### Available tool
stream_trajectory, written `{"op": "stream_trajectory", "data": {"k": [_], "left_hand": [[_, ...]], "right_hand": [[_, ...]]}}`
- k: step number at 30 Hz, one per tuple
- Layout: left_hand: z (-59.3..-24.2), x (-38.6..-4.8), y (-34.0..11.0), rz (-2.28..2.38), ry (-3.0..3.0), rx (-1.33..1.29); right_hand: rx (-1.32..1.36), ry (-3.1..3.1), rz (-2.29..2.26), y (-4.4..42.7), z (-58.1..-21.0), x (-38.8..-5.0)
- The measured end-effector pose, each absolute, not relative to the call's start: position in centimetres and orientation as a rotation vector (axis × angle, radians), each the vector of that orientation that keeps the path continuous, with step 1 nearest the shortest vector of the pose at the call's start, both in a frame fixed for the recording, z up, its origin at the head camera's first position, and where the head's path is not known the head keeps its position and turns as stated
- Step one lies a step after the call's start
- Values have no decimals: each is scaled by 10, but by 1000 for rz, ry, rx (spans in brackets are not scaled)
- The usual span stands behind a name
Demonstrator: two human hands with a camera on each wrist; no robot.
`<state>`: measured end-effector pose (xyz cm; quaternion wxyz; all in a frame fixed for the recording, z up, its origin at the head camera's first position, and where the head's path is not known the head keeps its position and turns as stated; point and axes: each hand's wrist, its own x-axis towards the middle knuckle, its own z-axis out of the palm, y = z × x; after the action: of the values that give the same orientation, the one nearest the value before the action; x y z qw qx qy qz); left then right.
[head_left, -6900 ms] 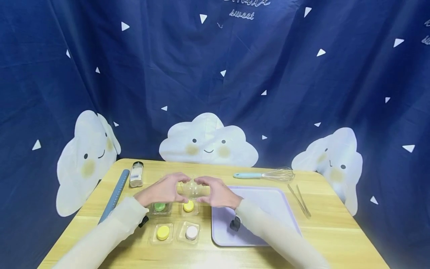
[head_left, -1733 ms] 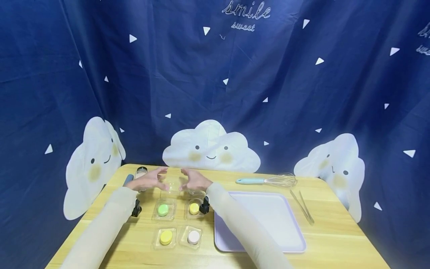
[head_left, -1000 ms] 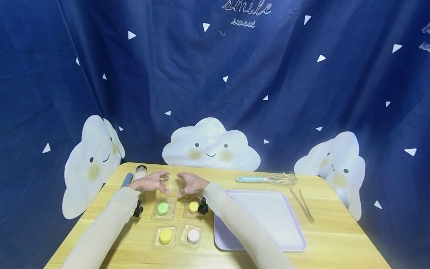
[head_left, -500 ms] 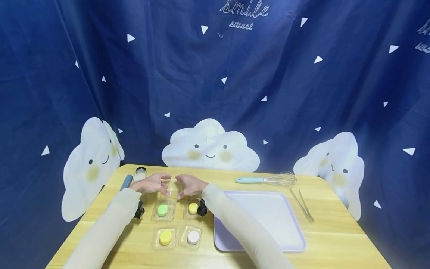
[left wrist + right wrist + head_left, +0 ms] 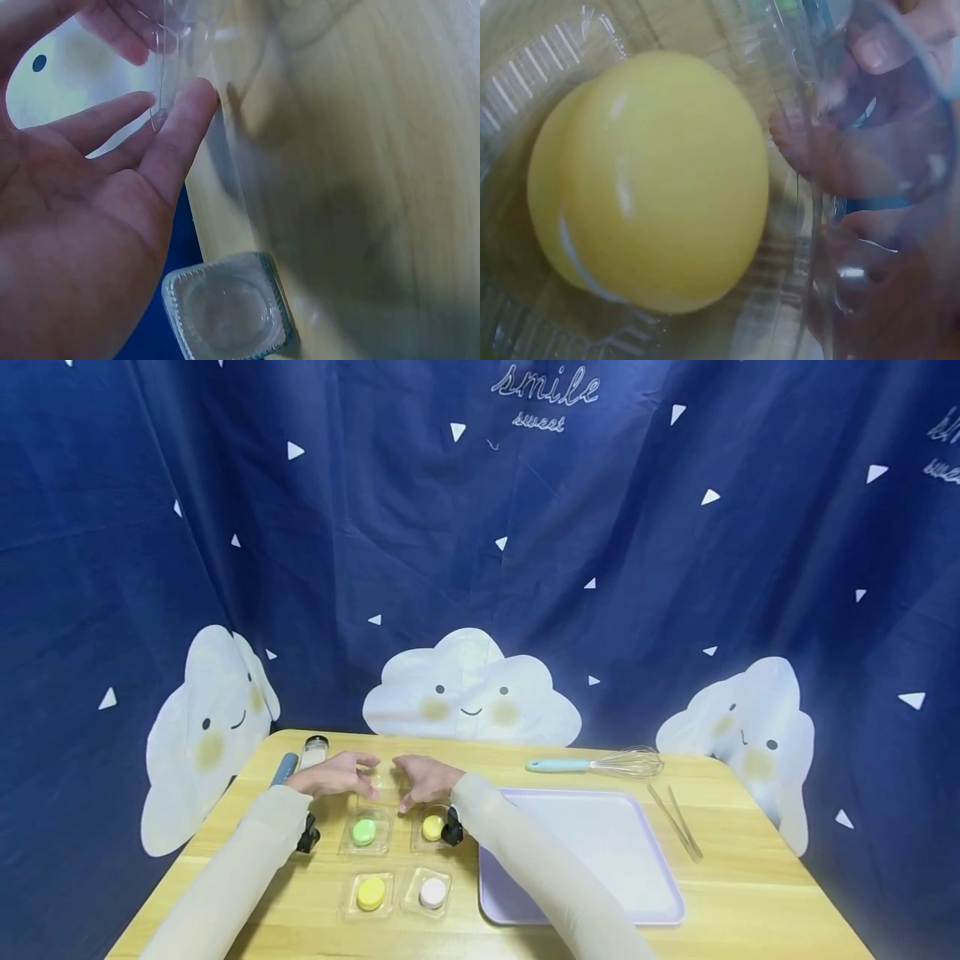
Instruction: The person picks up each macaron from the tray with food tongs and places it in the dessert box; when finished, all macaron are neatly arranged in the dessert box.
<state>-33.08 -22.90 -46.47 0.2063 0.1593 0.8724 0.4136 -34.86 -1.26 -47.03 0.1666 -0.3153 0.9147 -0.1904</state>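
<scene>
In the head view, a clear plastic box (image 5: pixel 381 778) lies between my two hands at the back left of the table. My left hand (image 5: pixel 341 775) holds its left side, fingertips against the thin clear edge (image 5: pixel 163 71) in the left wrist view. Opposite, my right hand (image 5: pixel 427 777) holds the right side with thumb and fingers spread apart. Much of the box is hidden by the hands and hard to see. Just below the right hand, a yellow macaron (image 5: pixel 652 180) sits in its own clear box; a green macaron (image 5: pixel 363 832) sits in another below the left hand.
Nearer are boxes with a yellow macaron (image 5: pixel 371 893) and a pale pink macaron (image 5: pixel 432 893). A lilac tray (image 5: pixel 592 852) lies right, with a whisk (image 5: pixel 592 764) behind and tongs (image 5: pixel 675 827) beyond. A black-lidded jar (image 5: pixel 315 750) and blue stick (image 5: pixel 284 769) stand left.
Since the earliest frame, both hands have moved left with the clear plastic box, uncovering the macaron boxes. Over the last second the right hand has shifted slightly left and nearer; the left has barely moved.
</scene>
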Motion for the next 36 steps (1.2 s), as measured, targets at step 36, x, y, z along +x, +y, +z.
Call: {"op": "stream_trajectory", "data": {"k": [36], "left_hand": [[-446,-327,-225,1504,2429,467]], "right_hand": [[-823,2697,-1044,0,-454,-346]]}}
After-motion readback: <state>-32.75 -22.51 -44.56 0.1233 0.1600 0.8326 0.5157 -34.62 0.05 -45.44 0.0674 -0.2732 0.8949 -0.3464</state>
